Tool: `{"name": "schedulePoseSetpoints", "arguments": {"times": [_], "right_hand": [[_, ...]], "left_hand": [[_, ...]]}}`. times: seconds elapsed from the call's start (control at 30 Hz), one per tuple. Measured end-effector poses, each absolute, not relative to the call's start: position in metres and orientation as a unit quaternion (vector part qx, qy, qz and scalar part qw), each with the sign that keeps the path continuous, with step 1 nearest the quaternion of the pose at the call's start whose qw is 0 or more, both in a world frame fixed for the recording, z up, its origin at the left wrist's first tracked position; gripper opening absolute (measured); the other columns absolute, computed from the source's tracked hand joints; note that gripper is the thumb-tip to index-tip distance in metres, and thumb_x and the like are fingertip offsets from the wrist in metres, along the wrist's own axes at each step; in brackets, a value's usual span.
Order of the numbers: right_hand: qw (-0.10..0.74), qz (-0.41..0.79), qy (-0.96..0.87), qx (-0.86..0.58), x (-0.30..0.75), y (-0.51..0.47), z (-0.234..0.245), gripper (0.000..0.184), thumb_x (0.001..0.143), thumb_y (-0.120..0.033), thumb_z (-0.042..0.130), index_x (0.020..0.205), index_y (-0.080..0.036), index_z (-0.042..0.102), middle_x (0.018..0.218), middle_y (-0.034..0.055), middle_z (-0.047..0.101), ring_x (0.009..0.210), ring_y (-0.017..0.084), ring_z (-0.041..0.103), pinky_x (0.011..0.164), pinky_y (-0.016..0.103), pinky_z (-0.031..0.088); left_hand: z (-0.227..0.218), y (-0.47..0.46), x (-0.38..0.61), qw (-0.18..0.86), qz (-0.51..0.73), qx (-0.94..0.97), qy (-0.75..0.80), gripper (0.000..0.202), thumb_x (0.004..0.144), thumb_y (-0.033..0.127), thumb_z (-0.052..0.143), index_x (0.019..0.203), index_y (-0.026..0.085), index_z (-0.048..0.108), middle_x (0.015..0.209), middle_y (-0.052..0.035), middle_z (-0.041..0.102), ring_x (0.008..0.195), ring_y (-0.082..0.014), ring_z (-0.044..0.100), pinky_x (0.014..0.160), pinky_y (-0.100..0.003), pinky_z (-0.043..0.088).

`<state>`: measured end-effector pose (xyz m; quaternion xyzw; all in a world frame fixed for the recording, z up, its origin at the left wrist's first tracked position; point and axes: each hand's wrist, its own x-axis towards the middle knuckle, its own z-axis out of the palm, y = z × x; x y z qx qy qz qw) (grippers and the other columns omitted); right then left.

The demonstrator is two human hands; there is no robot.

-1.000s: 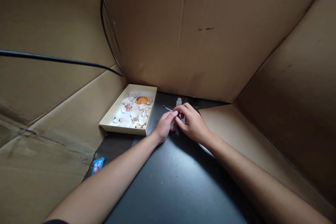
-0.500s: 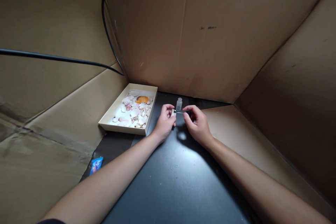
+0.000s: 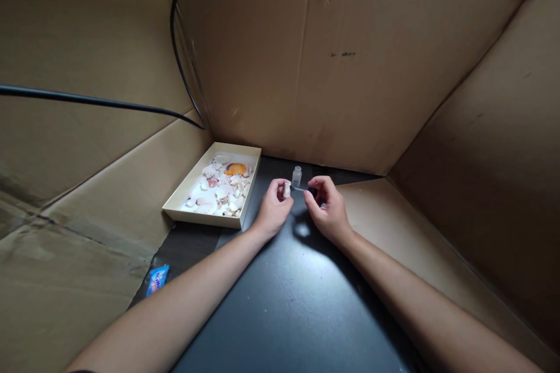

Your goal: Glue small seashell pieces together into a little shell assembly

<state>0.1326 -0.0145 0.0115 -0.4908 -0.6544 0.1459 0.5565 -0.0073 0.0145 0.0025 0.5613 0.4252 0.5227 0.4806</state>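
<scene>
My left hand (image 3: pixel 275 207) is closed around a small whitish, ridged shell (image 3: pixel 287 189), pinched upright between thumb and fingers. My right hand (image 3: pixel 328 204) grips the dark end of a thin applicator (image 3: pixel 298 189). Its slim pale stem points left, and the dark tip is at or very near the shell; whether it is a brush or a dropper is too small to tell. Just behind the stem, a small clear bottle (image 3: pixel 297 176) stands upright with its neck uncapped.
A shallow cream tray (image 3: pixel 203 220) of loose shells, one of them orange, sits at the back left. A blue packet (image 3: pixel 157 280) lies by my left forearm. Cardboard walls (image 3: pixel 350 99) surround the dark table (image 3: pixel 280 315). A black cable (image 3: pixel 87 99) hangs at left.
The shell has turned slightly in my left hand and shows more of its ridged side. My right fingers have curled in closer around the applicator's dark end. The bottle stays put.
</scene>
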Motion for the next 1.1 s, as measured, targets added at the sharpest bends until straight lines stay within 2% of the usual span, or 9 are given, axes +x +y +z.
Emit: {"name": "schedulePoseSetpoints", "arguments": {"times": [0.17,0.37,0.73,1.0,1.1], "right_hand": [[0.576,0.164,-0.645,-0.475,0.1328,-0.0126,0.0116,0.011,0.086,-0.026,0.053,0.095,-0.021,0.051,0.076,-0.0017,0.054,0.058,0.011,0.044,0.055,0.024,0.038],[0.561,0.174,-0.650,-0.481,0.1309,-0.0125,0.0110,0.012,0.082,-0.024,0.057,0.092,-0.021,0.050,0.075,-0.0024,0.054,0.058,0.011,0.043,0.054,0.024,0.037],[0.568,0.169,-0.651,-0.474,0.1322,-0.0120,0.0121,0.011,0.082,-0.023,0.054,0.093,-0.021,0.051,0.077,-0.0015,0.056,0.059,0.011,0.044,0.056,0.024,0.038],[0.559,0.164,-0.655,-0.481,0.1308,-0.0134,0.0129,0.012,0.082,-0.024,0.055,0.093,-0.022,0.050,0.077,-0.0015,0.055,0.059,0.011,0.044,0.056,0.025,0.038],[0.554,0.169,-0.662,-0.476,0.1308,-0.0139,0.0136,0.013,0.081,-0.024,0.055,0.093,-0.022,0.050,0.076,-0.0018,0.055,0.057,0.011,0.043,0.054,0.024,0.038]], "left_hand": [[0.0004,0.0147,-0.0098,0.422,0.490,0.613,0.454,0.018,0.076,0.011,0.056,0.094,0.016,0.056,0.081,0.0001,0.057,0.074,-0.0111,0.054,0.072,-0.024,0.042],[-0.0060,0.0162,-0.0094,0.483,0.466,0.603,0.430,0.020,0.082,0.019,0.052,0.101,0.019,0.047,0.070,0.0038,0.053,0.063,-0.0109,0.058,0.060,-0.023,0.044],[-0.0065,0.0166,-0.0072,0.508,0.498,0.578,0.400,0.034,0.077,0.010,0.056,0.106,0.020,0.043,0.084,0.0034,0.051,0.066,-0.0059,0.057,0.061,-0.019,0.046],[-0.0012,0.0152,-0.0070,0.560,0.480,0.549,0.393,0.036,0.076,0.019,0.060,0.107,0.019,0.041,0.084,0.0031,0.053,0.054,-0.0049,0.053,0.049,-0.019,0.042],[-0.0007,0.0148,-0.0073,0.555,0.485,0.552,0.388,0.035,0.076,0.019,0.060,0.107,0.019,0.043,0.086,0.0021,0.054,0.057,-0.0046,0.051,0.051,-0.018,0.041]]}}
